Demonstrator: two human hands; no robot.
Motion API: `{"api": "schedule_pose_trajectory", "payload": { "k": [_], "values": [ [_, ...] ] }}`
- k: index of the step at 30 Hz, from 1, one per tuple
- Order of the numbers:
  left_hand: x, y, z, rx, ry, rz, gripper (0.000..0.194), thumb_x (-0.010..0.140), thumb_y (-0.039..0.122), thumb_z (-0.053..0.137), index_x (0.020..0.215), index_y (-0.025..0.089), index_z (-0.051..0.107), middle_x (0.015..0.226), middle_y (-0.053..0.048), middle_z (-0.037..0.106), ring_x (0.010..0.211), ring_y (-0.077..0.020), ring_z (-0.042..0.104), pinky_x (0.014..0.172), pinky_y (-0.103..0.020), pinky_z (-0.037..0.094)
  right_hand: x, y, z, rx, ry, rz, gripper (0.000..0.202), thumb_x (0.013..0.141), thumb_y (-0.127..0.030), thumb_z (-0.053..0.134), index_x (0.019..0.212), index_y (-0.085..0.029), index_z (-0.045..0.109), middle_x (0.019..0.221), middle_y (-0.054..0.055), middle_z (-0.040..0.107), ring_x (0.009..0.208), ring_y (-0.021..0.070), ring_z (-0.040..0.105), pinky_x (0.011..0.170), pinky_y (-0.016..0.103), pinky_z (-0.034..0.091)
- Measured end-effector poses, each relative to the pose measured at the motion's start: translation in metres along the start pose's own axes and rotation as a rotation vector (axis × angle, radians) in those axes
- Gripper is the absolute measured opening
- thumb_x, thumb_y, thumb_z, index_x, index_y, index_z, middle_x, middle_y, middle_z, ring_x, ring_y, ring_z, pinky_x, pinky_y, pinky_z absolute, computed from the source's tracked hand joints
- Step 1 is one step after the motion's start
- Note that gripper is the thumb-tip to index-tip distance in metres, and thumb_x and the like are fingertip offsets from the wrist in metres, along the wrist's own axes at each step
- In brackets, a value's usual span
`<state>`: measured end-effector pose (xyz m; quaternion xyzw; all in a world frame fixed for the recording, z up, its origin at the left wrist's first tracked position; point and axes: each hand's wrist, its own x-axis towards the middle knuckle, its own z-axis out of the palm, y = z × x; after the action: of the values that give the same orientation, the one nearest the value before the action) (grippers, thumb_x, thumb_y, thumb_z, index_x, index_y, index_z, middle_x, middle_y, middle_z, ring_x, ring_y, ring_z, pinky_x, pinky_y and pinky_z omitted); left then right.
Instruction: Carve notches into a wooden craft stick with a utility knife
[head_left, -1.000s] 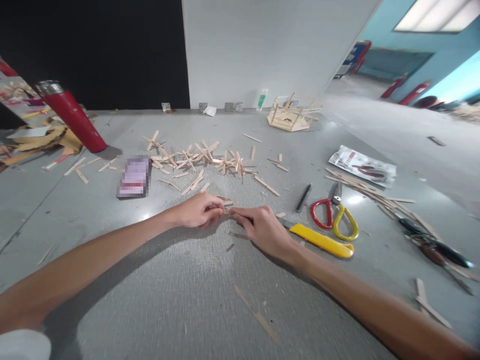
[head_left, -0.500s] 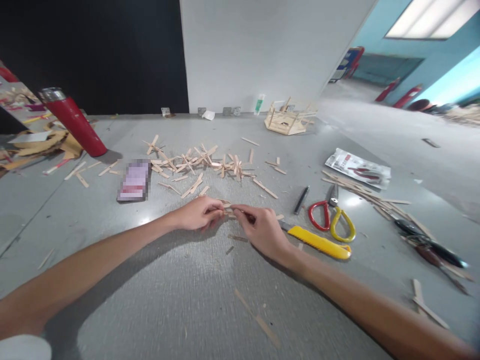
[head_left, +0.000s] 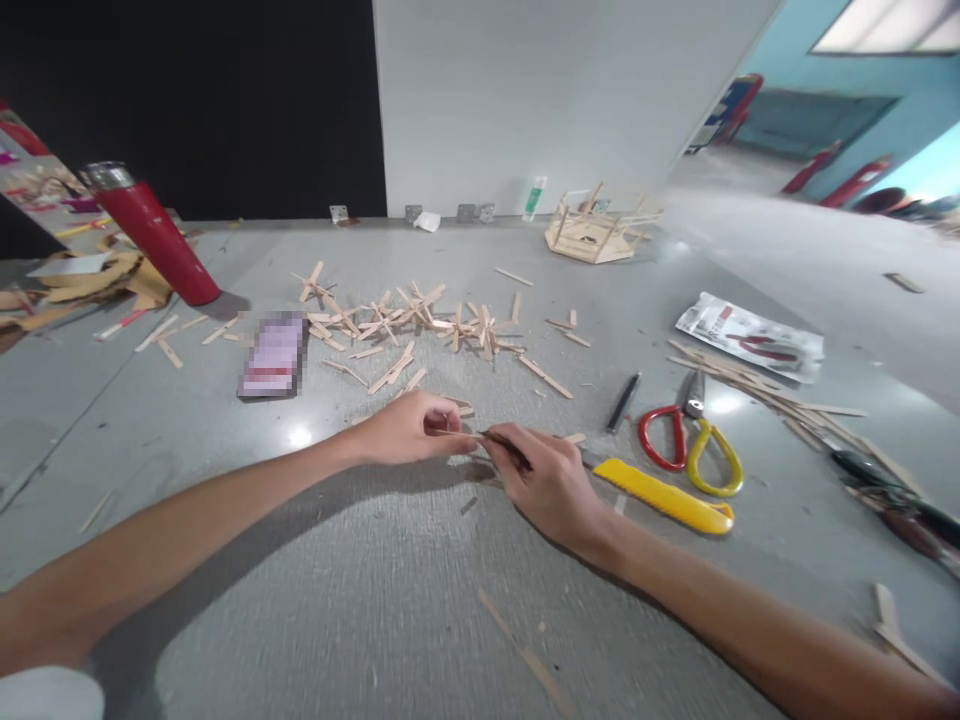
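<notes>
Above the middle of the table, my left hand (head_left: 420, 428) pinches a thin wooden stick (head_left: 452, 433) that points toward my other hand. My right hand (head_left: 547, 480) is closed around a slim dark tool (head_left: 501, 442), whose kind I cannot make out; its tip meets the stick's end. Just right of that hand lies a yellow utility knife (head_left: 664, 493), its blade partly behind my fingers. Beyond it are scissors (head_left: 697, 400) with one red and one yellow handle, and a black pen (head_left: 624, 402). Several loose wooden sticks (head_left: 405, 318) are scattered behind my hands.
A red flask (head_left: 161, 240) and a phone (head_left: 274, 355) stand and lie on the left. At the back is a wooden stick frame (head_left: 592, 235). A white packet (head_left: 750, 335), a bundle of sticks (head_left: 765, 380) and dark-handled tools (head_left: 892, 490) lie right.
My left hand has turned and raised slightly, so the stick between its fingers shows more clearly. My right hand stays beside it. The whole view has shifted a little.
</notes>
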<state>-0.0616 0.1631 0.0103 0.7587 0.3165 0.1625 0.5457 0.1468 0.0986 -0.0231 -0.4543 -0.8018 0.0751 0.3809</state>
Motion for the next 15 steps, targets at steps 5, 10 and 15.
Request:
{"api": "schedule_pose_trajectory", "payload": {
  "k": [5, 10, 15],
  "values": [
    [0.0002, 0.0007, -0.0002, 0.065, -0.009, -0.001, 0.033, 0.092, 0.045, 0.058, 0.076, 0.016, 0.060, 0.056, 0.004, 0.049, 0.047, -0.0076, 0.043, 0.048, -0.020, 0.030, 0.0025, -0.0008, -0.0019, -0.004, -0.028, 0.071, 0.020, 0.095, -0.024, 0.053, 0.079, -0.018, 0.064, 0.059, -0.003, 0.060, 0.049, 0.0087, 0.050, 0.052, 0.021, 0.036],
    [0.0007, 0.0015, -0.0057, 0.096, -0.113, 0.011, 0.032, 0.097, 0.037, 0.050, 0.074, 0.017, 0.060, 0.061, 0.002, 0.058, 0.049, -0.0088, 0.051, 0.048, -0.021, 0.035, 0.0047, -0.0013, -0.0026, -0.026, -0.034, 0.115, 0.022, 0.095, -0.026, 0.052, 0.078, -0.018, 0.064, 0.056, -0.004, 0.058, 0.045, 0.0083, 0.045, 0.050, 0.021, 0.034],
    [0.0005, 0.0024, -0.0077, 0.112, -0.129, -0.011, 0.029, 0.098, 0.033, 0.048, 0.078, 0.017, 0.062, 0.065, 0.001, 0.061, 0.048, -0.0082, 0.052, 0.049, -0.021, 0.038, 0.0060, -0.0018, -0.0029, -0.028, -0.042, 0.137, 0.022, 0.094, -0.025, 0.053, 0.076, -0.018, 0.064, 0.055, -0.004, 0.056, 0.045, 0.0084, 0.043, 0.050, 0.021, 0.034]
  ]
}}
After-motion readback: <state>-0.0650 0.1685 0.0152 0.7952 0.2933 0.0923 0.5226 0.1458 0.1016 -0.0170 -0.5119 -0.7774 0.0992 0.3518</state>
